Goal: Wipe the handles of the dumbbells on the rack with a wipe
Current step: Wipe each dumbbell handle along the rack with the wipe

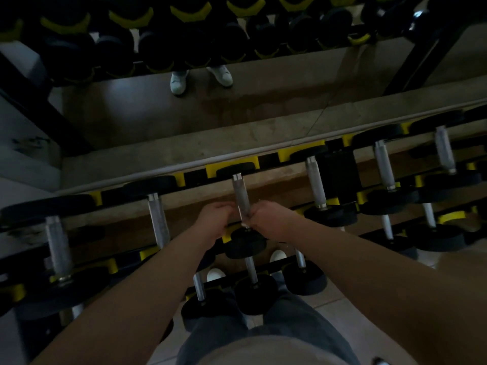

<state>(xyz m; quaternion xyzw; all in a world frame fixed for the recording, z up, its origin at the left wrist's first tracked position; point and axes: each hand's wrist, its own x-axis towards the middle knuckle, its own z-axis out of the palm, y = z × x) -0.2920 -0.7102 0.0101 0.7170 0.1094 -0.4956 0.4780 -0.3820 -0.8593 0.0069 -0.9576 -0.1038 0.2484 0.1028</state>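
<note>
Two hands meet on one dumbbell handle (240,192) on the rack (266,159): left hand (214,217) and right hand (270,219) curl round its near end from either side. Bare metal runs beyond the grip, black weight (245,245) just beneath. Wipe too dim to make out.

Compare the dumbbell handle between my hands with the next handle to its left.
The middle handle has the left hand and right hand gripping its near end; the left handle is untouched. The left handle looks thicker and longer, though the wide-angle view may exaggerate that. Both are textured grey metal bars lying across the same row of the rack, tilted much the same way.
</note>
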